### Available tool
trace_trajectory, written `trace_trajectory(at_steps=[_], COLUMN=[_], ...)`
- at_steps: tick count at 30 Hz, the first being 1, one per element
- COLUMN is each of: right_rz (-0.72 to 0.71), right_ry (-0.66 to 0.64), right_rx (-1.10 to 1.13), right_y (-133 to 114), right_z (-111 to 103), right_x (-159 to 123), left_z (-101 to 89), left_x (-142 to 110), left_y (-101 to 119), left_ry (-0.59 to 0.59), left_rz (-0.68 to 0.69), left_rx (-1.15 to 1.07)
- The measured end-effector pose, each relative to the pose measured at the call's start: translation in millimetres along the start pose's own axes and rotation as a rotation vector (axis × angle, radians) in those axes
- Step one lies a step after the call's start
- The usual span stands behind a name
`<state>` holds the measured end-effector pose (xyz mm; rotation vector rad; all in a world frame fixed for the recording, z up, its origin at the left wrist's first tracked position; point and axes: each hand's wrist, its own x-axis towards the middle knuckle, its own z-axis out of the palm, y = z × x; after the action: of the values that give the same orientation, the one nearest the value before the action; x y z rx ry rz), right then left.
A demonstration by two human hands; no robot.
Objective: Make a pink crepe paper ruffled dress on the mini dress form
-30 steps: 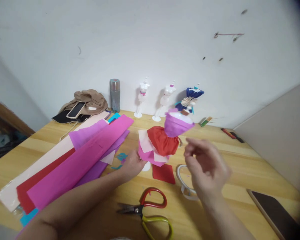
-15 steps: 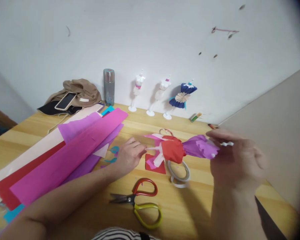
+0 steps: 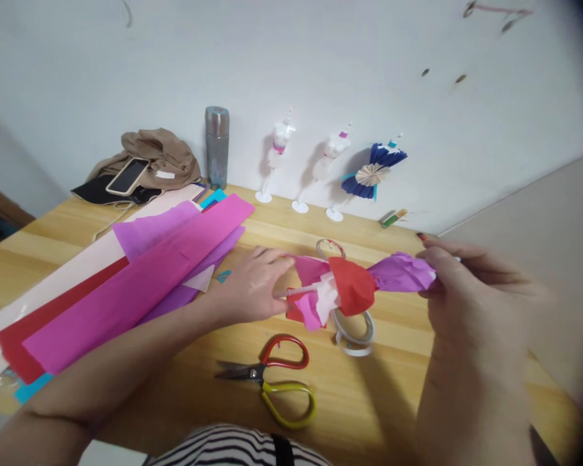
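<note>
Held sideways above the table is a small dress form (image 3: 352, 285) in crepe paper: a purple top, a red skirt layer, and pink and white layers below. My right hand (image 3: 476, 291) is closed round its neck end at the right. Around the stand end, at the left, is my left hand (image 3: 255, 285), its index finger at the pink paper's edge and its thumb lower, by the white pole. The stand's base is hidden by this hand. Under the dress form lie a tape roll (image 3: 354, 327) and a partly covered red paper piece (image 3: 296, 310).
Scissors (image 3: 267, 375) with red and yellow handles lie in front. Crepe paper strips (image 3: 140, 272) cover the left side. At the wall stand a flask (image 3: 217, 149), two white dress forms (image 3: 282, 139) and one in blue paper (image 3: 369, 171). A phone (image 3: 127, 176) rests by brown cloth (image 3: 160, 155).
My left hand has moved from pinching the pole to nearer the skirt, its fingers wider apart. The dress form has turned, showing more white and pink layers. The camera view has shifted slightly.
</note>
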<state>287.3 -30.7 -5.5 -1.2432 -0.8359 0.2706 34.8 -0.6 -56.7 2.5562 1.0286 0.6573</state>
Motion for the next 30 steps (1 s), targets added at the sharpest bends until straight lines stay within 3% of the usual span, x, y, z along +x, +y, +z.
trace_trajectory(at_steps=[3, 6, 10, 14, 23, 27, 30], right_rz=[0.024, 0.015, 0.006, -0.006, -0.231, -0.293, -0.353], right_ry=[0.006, 0.016, 0.045, 0.078, 0.026, 0.011, 0.025], right_rx=[0.029, 0.074, 0.099, 0.112, 0.175, 0.203, 0.222], right_y=[2, 3, 2, 0, 1, 4, 7], right_z=[1, 3, 7, 7, 2, -3, -4], right_x=[3, 5, 3, -1, 3, 7, 10], left_z=[-13.0, -17.2, -7.2, -3.1, -14.0, -18.9, -23.7], left_x=[-3, -5, -3, -2, -4, -8, -14], left_y=[16, 27, 28, 28, 39, 41, 48], left_ry=[-0.146, -0.054, 0.113, 0.058, 0.046, 0.068, 0.129], left_rz=[0.015, -0.057, -0.136, -0.275, -0.294, -0.254, -0.122], left_rx=[-0.272, -0.437, -0.495, -0.603, -0.908, -0.888, -0.757])
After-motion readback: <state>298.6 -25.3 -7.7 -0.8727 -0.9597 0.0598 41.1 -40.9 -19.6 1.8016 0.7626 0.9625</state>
